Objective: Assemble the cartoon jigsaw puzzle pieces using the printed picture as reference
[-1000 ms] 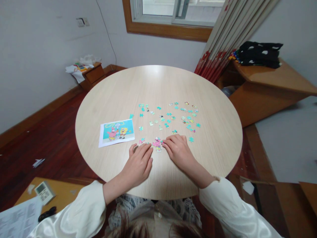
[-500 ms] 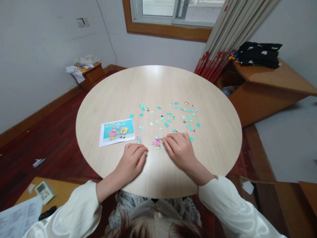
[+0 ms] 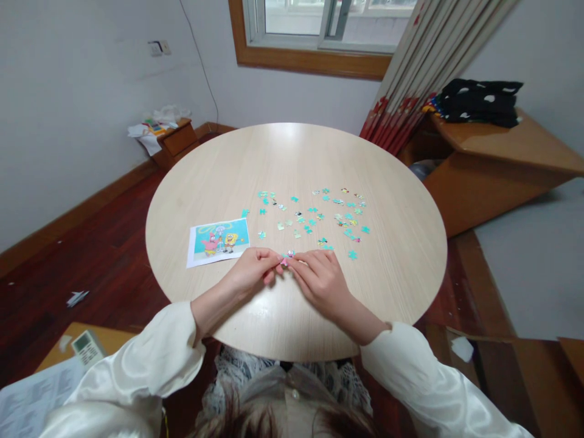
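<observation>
A small cluster of pink puzzle pieces lies near the front middle of the round table. My left hand is closed, its thumb and fingertips pinching the cluster's left edge. From the right, the fingertips of my right hand press on the same cluster, fingers held together. Much of the cluster is hidden under both hands. A printed picture of cartoon figures on a turquoise ground lies left of my left hand. Beyond the hands are several loose puzzle pieces, mostly turquoise, with some pale green ones.
A wooden cabinet with a black patterned cloth stands at the right. At the back left is a small wooden stand with papers and bags. A calculator-like device and printed sheets lie at lower left.
My left hand has moved right and forward from the table to the pink pieces, closing on their left edge. My right hand has shifted slightly left onto them. The view has shifted a little.
</observation>
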`<state>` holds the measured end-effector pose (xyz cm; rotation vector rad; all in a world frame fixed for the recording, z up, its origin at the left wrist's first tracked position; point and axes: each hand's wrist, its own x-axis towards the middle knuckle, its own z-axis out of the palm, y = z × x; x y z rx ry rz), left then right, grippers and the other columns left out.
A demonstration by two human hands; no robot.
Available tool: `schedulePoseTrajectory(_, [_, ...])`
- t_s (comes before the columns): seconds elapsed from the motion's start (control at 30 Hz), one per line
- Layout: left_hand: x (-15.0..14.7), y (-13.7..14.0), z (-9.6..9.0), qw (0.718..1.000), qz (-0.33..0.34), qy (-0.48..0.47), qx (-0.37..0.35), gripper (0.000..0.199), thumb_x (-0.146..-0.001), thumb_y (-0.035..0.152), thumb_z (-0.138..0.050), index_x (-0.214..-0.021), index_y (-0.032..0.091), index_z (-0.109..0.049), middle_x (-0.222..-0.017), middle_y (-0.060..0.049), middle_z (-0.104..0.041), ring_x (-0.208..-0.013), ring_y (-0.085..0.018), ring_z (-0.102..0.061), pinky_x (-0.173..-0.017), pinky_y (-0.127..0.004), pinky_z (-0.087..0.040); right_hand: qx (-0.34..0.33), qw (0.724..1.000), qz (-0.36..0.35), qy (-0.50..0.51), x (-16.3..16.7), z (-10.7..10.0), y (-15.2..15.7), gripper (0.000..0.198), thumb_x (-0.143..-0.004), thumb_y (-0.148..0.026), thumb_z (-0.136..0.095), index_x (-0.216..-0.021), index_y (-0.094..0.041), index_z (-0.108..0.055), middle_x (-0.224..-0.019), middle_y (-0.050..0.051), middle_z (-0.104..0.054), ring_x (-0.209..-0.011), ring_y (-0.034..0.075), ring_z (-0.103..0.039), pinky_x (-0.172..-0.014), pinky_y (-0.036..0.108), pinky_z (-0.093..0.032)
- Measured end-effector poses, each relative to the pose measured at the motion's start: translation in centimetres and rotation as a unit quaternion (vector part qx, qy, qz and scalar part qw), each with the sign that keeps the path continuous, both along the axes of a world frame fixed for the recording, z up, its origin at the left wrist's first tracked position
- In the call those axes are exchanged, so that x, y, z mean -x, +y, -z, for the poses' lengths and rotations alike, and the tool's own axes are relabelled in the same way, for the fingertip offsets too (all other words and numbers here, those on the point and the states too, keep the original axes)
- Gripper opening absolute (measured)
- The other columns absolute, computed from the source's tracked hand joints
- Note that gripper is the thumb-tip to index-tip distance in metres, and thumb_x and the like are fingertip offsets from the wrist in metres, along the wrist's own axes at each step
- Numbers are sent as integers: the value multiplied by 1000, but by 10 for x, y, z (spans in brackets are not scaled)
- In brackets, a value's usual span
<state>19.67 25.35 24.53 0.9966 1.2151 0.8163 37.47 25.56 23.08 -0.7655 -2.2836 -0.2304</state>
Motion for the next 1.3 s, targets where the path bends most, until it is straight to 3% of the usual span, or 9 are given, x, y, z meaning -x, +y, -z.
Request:
schedulePoseTrajectory(0.1, [8, 18, -2, 993, 13, 105, -51, 25, -77, 17, -59, -52, 14, -58, -46, 3, -49, -42, -6, -35, -46, -22, -24, 50, 998, 30, 20, -4, 4, 1, 16, -94, -19, -51, -97, -15, -67, -90, 6, -70, -83, 18, -57, -75, 33, -35])
schedulePoseTrajectory(0.2, [13, 34, -2, 980, 48, 187, -53, 21, -75, 17, -62, -54, 14, -62, -45, 4, -46, -43, -7, -36, -48, -23, -24, 88, 995, 46, 10, -7, 10, 2, 18, -95, -22, -51, -97, -16, -67, -91, 7, -69, -85, 18, -57, -77, 33, -35])
schedulePoseTrajectory(0.33, [12, 42, 0, 964, 94, 234, -86, 18, -74, 20, -61, -58, 14, -65, -44, 6, -43, -46, -8, -36, -50, -23, -27, 121, 992, 42, -12, -8, 17, 3, 17, -94, -23, -52, -97, -16, -67, -94, 8, -69, -87, 19, -57, -78, 34, -34])
schedulePoseTrajectory(0.47, [6, 40, 5, 947, 104, 275, -129, 20, -75, 21, -59, -57, 14, -65, -48, 4, -50, -51, -9, -39, -53, -22, -29, 142, 989, 42, -28, -7, 21, 5, 13, -91, -21, -56, -94, -16, -67, -92, 6, -69, -88, 19, -56, -77, 35, -33])
schedulePoseTrajectory(0.9, [2, 39, 16, 894, 103, 397, -181, 23, -79, 28, -61, -62, 15, -67, -59, -2, -62, -60, -14, -51, -59, -25, -34, 165, 984, 48, -44, -7, 22, 4, 13, -92, -19, -55, -92, -17, -67, -92, 7, -69, -88, 19, -55, -77, 35, -33])
schedulePoseTrajectory(1.3, [-1, 36, 1, 845, 146, 475, -198, 18, -82, 23, -59, -72, 15, -70, -68, -5, -67, -63, -17, -55, -63, -27, -33, 154, 986, 49, -39, -6, 23, 4, 9, -89, -18, -58, -90, -17, -66, -90, 5, -69, -87, 19, -55, -77, 34, -33])
